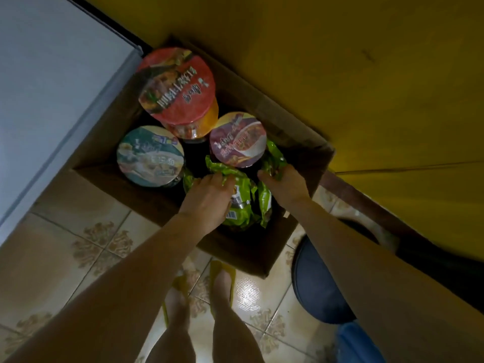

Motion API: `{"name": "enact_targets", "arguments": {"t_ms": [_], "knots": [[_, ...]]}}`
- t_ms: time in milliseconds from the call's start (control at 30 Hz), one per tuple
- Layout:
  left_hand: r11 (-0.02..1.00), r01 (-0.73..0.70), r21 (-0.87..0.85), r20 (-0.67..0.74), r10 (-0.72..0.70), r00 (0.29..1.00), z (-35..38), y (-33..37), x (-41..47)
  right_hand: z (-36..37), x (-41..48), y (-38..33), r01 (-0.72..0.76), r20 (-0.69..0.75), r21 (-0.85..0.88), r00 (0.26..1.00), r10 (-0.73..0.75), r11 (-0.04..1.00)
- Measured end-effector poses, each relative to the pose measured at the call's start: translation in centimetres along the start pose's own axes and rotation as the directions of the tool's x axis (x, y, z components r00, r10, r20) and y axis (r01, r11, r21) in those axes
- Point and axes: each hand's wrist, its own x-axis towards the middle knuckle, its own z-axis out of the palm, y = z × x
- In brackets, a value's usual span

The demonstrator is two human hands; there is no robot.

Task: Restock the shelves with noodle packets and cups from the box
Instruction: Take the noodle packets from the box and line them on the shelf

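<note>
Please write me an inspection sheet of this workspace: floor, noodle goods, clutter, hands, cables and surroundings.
Surface: beige patterned tile floor, glossy; the open brown cardboard box stands on it.
Job's things: the box holds a red-lidded round noodle cup, a teal-lidded round noodle cup, a purple-lidded round noodle cup, and green packets at its near side.
Clutter: round blue seat beside the box.
Grippers: left hand grips the middle green plastic noodle packet, fingers over its top edge; right hand grips the right green plastic noodle packet.
Cables: nothing seen.
Surroundings: white cabinet left, yellow wall behind; shelves not in view.
</note>
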Motion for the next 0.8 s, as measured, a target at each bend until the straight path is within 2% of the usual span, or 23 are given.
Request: {"name": "enact_targets", "arguments": {"t_ms": [200,300,533,633,800], "knots": [[0.995,-0.095,0.031,0.065,0.093,0.994,3.8,0.1,3.2,2.1,3.2,0.7,0.021,0.0,-0.019,1.0,-0.021,1.0],[0.995,-0.099,0.01,0.103,0.098,0.99,4.4,0.2,4.1,2.3,3.9,1.4,0.011,0.004,-0.035,1.0,-0.011,0.999],[0.996,-0.086,0.034,0.036,0.085,0.996,4.2,0.6,3.3,2.1,3.4,1.9,-0.007,-0.04,-0.069,0.999,0.004,0.998],[0.978,-0.198,0.07,-0.071,0.203,0.977,3.9,0.3,2.0,2.0,2.5,2.2,-0.018,-0.052,-0.071,0.999,0.014,0.997],[0.975,-0.215,0.047,-0.017,0.216,0.976,3.0,-0.4,0.2,1.4,0.6,2.0,-0.015,-0.064,-0.057,0.998,0.011,0.998]]}}
